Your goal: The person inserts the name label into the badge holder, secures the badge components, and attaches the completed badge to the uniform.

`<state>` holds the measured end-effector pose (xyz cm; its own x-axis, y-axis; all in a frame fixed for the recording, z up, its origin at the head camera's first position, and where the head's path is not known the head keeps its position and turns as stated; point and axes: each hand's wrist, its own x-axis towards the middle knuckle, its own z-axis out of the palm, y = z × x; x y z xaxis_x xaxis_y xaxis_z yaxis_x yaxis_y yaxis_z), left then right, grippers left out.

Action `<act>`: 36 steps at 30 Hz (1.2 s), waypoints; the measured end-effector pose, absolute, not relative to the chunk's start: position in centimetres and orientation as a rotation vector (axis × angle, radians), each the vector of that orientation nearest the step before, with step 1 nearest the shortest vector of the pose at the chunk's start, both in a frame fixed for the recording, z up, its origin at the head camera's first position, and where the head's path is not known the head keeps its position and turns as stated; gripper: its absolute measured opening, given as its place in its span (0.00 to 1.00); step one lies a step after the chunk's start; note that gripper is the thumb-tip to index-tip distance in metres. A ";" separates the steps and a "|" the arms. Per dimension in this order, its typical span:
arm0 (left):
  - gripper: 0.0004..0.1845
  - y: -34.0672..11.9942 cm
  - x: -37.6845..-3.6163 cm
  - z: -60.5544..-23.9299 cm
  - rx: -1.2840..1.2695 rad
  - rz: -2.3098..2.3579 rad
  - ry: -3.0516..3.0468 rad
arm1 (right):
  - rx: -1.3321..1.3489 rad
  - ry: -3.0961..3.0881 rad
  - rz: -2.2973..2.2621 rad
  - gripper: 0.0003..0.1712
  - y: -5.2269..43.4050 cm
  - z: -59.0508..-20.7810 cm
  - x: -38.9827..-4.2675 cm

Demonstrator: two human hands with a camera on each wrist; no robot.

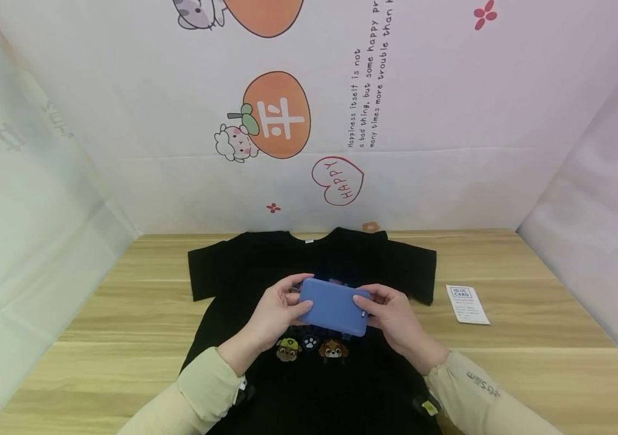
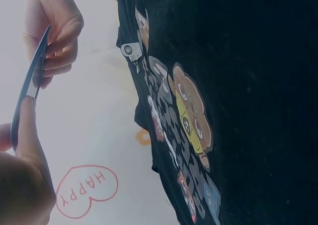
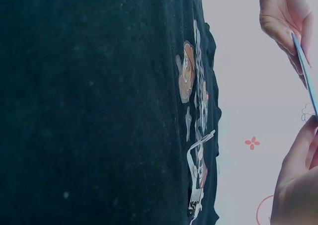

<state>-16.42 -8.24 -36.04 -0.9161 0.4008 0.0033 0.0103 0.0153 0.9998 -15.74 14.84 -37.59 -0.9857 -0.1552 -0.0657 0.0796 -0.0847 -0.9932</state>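
The left hand [image 1: 274, 311] pinches the left end of a flat blue case [image 1: 333, 307], thumb in front. The case is tilted, raised above a black T-shirt [image 1: 314, 399] spread on the wooden table [image 1: 559, 302] — cartoon dogs printed on its chest. The right hand [image 1: 395, 314] grips the case's right end. Farther right — beyond the sleeve — lies a white printed card [image 1: 467, 304].

Black T-shirt [image 1: 314, 386]: print partly hidden by blue object [image 1: 333, 307], lower end beyond head view. White card [image 1: 467, 305]: fine lettering illegible.
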 end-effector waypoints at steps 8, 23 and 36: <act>0.25 -8.1 -16.5 -36.2 0.394 1.997 2.034 | -0.095 2.025 -2.188 0.05 14.8 -37.1 -15.6; 0.24 -8.0 -16.4 -36.2 0.353 1.997 2.092 | -0.119 2.050 -2.150 0.13 14.8 -37.0 -15.4; 0.24 -7.8 -16.3 -36.3 0.268 1.999 2.171 | -0.155 2.025 -2.119 0.19 14.9 -37.5 -15.5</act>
